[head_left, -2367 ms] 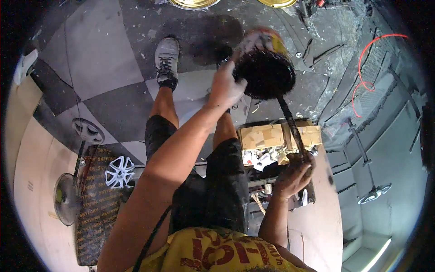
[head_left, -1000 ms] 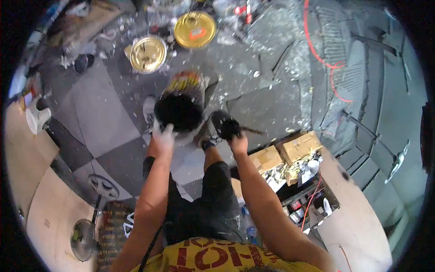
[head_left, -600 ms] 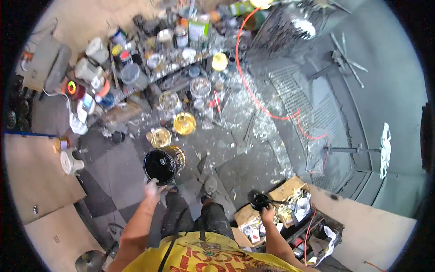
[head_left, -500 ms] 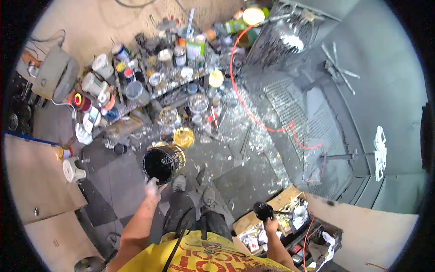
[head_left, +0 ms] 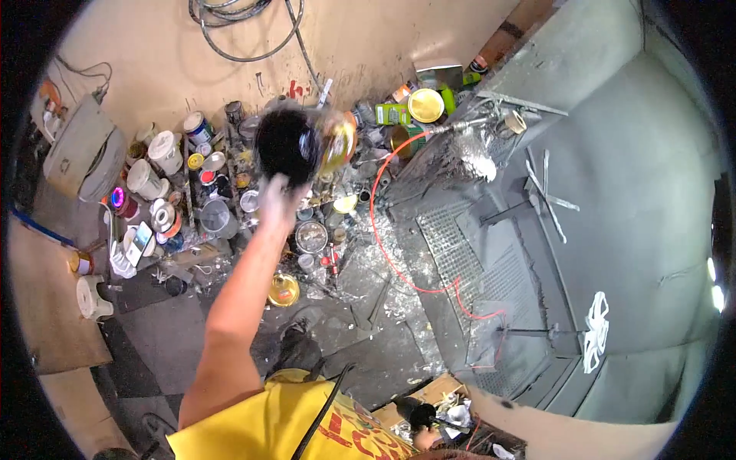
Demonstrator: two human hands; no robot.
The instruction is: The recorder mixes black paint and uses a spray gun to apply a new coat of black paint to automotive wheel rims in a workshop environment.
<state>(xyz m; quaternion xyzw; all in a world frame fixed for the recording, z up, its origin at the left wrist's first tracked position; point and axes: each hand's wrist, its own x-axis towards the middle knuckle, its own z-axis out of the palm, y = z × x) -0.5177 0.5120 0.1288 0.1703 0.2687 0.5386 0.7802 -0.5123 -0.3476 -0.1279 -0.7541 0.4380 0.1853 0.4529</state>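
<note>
My left hand (head_left: 279, 203) is closed on the rim of a large paint can (head_left: 287, 146), its inside black and its side yellowish and blurred. With my arm stretched forward, the can is over the cluttered workbench, its opening turned toward me. Whether it touches anything under it cannot be told. Low in the picture, my right hand (head_left: 427, 438) is closed on a black cup-shaped thing (head_left: 418, 415) with a narrow dark part sticking out to the right. Its exact kind is unclear.
Paint tubs (head_left: 164, 151), jars and tins crowd the bench. A gold lid or tin (head_left: 284, 290) lies on the spattered floor. A red hose (head_left: 381, 235) runs across to the grating (head_left: 451, 244). A box of crumpled paper (head_left: 454, 412) stands near my right hand.
My left hand has carried the paint can from near my feet up and forward over the bench. My view has tilted up and forward. My right hand still holds the black thing.
</note>
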